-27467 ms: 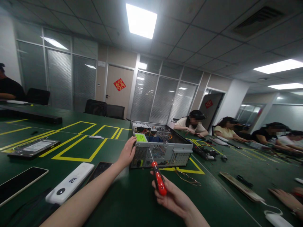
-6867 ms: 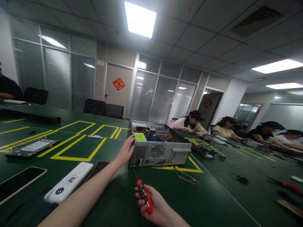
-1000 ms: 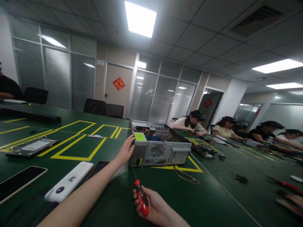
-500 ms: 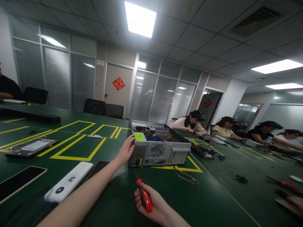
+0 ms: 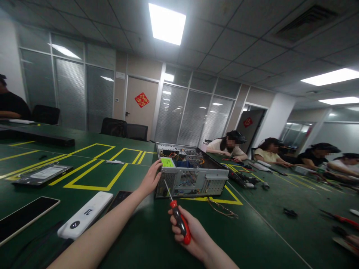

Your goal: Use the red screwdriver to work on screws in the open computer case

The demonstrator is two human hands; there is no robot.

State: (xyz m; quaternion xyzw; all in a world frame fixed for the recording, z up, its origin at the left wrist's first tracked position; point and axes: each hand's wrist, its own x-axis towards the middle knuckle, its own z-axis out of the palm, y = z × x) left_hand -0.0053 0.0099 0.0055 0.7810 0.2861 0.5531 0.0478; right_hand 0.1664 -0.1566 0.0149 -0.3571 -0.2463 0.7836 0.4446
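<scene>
An open desktop computer case [image 5: 202,182] lies on the green table with its rear panel facing me; its power supply with a green label [image 5: 167,162] sits in the left corner. My left hand [image 5: 151,178] rests against that corner, fingers stretched along the side and top edge. In my right hand [image 5: 195,233] is a screwdriver [image 5: 182,224] with a red and dark grey handle, fingers wrapped round it. Its shaft points up toward the perforated panel at the left of the rear side; whether the tip touches the metal I cannot tell.
To the left lie a hard drive [image 5: 42,174], a phone [image 5: 26,218] and a white device marked 21 [image 5: 86,215]. Loose wires [image 5: 223,209] lie before the case. Cables and parts [image 5: 245,179] sit to its right. Several people work along the table's right side.
My right hand has moved the screwdriver up and to the right, its tip going from the case's lower left corner to in front of the perforated panel. My left hand keeps its place.
</scene>
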